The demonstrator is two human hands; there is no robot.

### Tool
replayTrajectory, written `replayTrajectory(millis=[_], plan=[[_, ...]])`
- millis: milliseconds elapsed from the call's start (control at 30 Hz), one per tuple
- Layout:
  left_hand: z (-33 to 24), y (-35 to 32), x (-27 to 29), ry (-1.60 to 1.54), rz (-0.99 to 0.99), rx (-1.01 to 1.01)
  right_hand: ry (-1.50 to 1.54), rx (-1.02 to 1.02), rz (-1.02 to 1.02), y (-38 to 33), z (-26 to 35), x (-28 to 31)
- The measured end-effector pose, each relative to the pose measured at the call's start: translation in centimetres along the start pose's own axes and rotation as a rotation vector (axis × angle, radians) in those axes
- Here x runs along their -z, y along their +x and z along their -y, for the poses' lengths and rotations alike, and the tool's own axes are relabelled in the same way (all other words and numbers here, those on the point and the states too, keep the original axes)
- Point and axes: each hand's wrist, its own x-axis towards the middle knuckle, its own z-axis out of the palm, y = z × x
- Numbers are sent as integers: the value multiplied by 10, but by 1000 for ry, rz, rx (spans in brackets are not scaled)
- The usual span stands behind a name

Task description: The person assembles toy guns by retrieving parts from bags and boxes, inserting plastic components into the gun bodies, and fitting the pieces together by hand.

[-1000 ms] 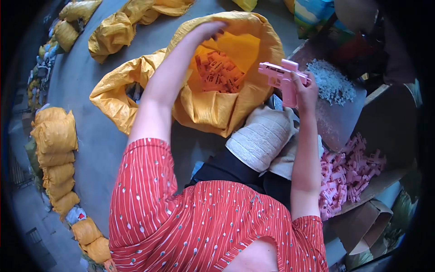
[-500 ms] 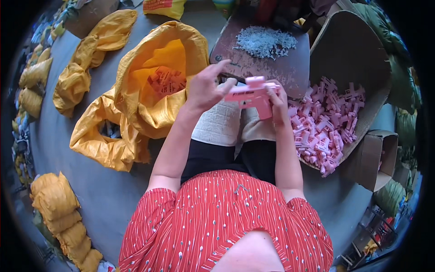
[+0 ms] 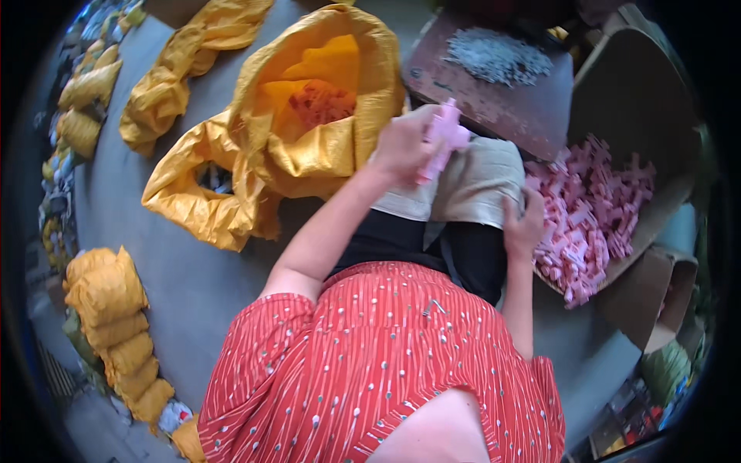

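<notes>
Since 0.5 s ago right hand (image 3: 525, 228) dropped to the pink pile (image 3: 594, 208) — fingers curled, likely picking next pc — left hand (image 3: 401, 147) alone pinching pink part (image 3: 446, 135) above lap, near yellow sack (image 3: 309, 116).

Workshop floor: parts sacks (image 3: 309, 131), boxes (image 3: 641, 100).

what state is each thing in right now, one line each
left hand: fingers closed on the pink plastic piece, over the lap
right hand: resting at the edge of the cardboard box
cardboard box: open, holding pink pieces
yellow sack: mouth open, orange pieces inside
grey screws: loose heap on the board
</notes>
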Motion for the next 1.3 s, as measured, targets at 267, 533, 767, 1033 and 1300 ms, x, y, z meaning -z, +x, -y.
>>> replayTrajectory(millis=[267, 533, 767, 1033, 1300], plan=[[-16, -22, -40, 234, 134, -67, 192, -181, 275, -52, -64, 68], [-20, -20, -65, 386, 238, -114, 247, -171, 147, 90, -51, 28], [-23, -37, -62, 240, 127, -77, 6, 122, 108, 227, -46, -104], [-20, -29, -83, 302, 328, 133, -166, -30, 198, 227, -82, -106], [-9, -11, -14, -260, 227, 98, 745, -246, 315, 91, 38, -42]])
